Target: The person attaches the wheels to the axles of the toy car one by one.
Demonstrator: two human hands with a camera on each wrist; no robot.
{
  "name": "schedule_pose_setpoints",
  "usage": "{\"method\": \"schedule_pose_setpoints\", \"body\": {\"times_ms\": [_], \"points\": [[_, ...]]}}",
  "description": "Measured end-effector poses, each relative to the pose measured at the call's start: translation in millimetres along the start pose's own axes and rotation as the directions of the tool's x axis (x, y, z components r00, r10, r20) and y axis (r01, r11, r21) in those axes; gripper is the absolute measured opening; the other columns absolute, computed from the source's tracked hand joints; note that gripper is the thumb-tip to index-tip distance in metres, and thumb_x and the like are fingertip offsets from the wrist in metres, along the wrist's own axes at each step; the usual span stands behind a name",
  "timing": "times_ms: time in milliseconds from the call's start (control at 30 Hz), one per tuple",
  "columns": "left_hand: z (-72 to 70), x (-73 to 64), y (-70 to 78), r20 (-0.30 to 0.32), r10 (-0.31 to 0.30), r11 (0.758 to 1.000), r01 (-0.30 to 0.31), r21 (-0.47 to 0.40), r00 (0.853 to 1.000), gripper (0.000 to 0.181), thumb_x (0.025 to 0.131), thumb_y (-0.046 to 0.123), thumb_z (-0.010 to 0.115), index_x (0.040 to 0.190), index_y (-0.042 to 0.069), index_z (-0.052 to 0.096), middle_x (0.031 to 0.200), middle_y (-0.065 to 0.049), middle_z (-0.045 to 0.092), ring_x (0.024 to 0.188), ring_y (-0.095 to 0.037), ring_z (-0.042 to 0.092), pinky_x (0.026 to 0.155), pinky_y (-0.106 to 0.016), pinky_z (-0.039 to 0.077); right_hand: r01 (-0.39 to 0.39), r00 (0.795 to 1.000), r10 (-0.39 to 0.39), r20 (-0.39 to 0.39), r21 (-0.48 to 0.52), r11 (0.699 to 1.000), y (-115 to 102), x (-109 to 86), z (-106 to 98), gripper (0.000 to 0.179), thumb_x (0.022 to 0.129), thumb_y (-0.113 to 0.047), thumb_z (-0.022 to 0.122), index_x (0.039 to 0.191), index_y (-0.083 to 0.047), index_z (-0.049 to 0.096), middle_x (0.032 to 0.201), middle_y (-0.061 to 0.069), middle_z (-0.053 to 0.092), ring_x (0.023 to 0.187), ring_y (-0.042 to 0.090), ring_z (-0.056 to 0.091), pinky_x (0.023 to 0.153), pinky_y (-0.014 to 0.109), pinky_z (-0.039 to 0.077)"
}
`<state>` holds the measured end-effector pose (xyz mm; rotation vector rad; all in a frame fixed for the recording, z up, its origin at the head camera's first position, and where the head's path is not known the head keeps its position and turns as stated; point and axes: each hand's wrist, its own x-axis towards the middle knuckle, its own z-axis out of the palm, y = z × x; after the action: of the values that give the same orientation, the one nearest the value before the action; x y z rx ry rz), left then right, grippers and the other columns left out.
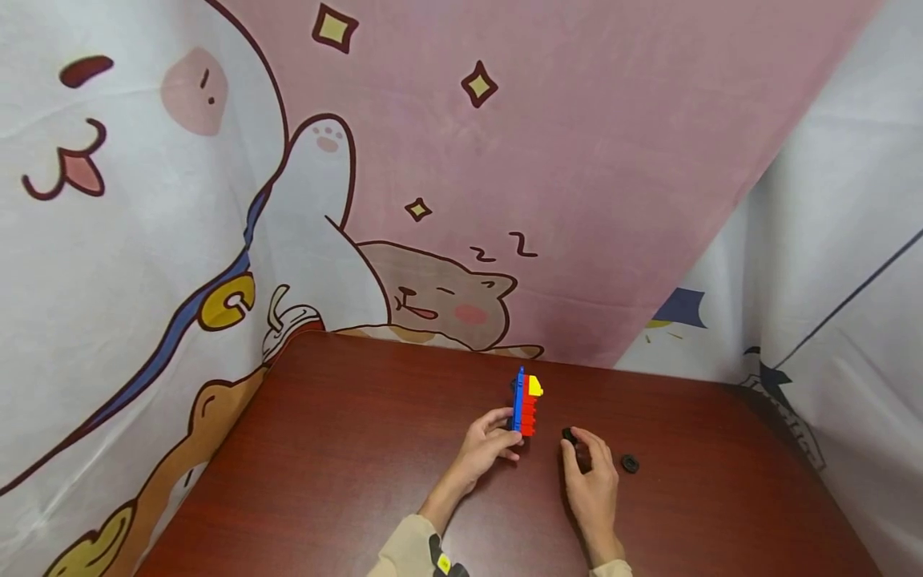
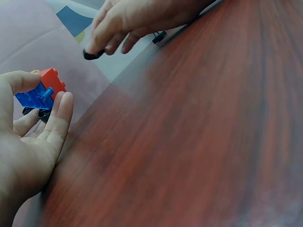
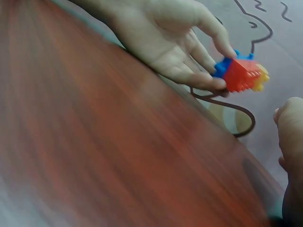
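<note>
My left hand [image 1: 479, 450] grips a toy brick vehicle [image 1: 529, 417] by its near end. The vehicle has a blue base, red bricks and a yellow brick, and is tipped on its side, red bricks facing right. In the left wrist view, black wheels [image 2: 44, 115] sit on the far side of the blue base. To the right, apart from the vehicle, my right hand [image 1: 595, 490] pinches a small black wheel [image 1: 569, 435] between thumb and fingers. The right wrist view shows only part of that hand [image 3: 292, 130] and hides the wheel.
A loose black wheel [image 1: 630, 463] lies on the dark red wooden table [image 1: 346, 449], just right of my right hand. Behind the table hangs a printed cloth [image 1: 577, 200] with cartoon animals, and pale cloth [image 1: 836, 240] hangs along the right side.
</note>
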<state>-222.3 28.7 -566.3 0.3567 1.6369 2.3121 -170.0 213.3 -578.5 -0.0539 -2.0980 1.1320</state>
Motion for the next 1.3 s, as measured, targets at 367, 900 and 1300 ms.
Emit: {"method": "schedule_pose_setpoints", "body": {"times_ms": [367,900,1300], "points": [[0.0,1.0,-0.6,0.000,-0.014,0.999,0.014,0.038,1.000,0.050,0.091,0.004,0.066,0.138,-0.004,0.051,0.120,-0.022,0.063,0.084,-0.020,0.067,0.070,-0.028,0.061,0.112,0.994,-0.112,-0.007,0.126,0.986,-13,-3.0,20,0.037,0.082,0.005,0.076,0.117,0.002,0.067,0.117,0.016,0.066,0.114,0.005,0.055,0.096,0.009,0.041],[1.6,-1.0,-0.8,0.014,0.016,0.996,-0.017,0.087,1.000,0.050,0.090,0.000,0.065,0.137,-0.007,0.050,0.121,-0.023,0.061,0.087,-0.008,0.067,0.081,-0.036,0.061,0.298,0.954,-0.287,-0.080,0.238,0.924,-51,-4.2,36,0.040,0.068,0.026,0.073,0.106,0.013,0.066,0.108,0.029,0.066,0.100,0.035,0.057,0.097,0.011,0.042],[-2.3,1.0,-1.4,0.049,0.010,0.998,-0.013,0.068,0.999,0.051,0.089,0.000,0.061,0.137,-0.009,0.050,0.120,-0.022,0.060,0.089,-0.006,0.066,0.081,-0.027,0.059,0.301,0.953,-0.300,-0.046,0.277,0.913,-60,-2.1,33,0.040,0.069,0.026,0.072,0.106,0.013,0.066,0.107,0.030,0.067,0.098,0.031,0.056,0.092,0.011,0.044]]}}
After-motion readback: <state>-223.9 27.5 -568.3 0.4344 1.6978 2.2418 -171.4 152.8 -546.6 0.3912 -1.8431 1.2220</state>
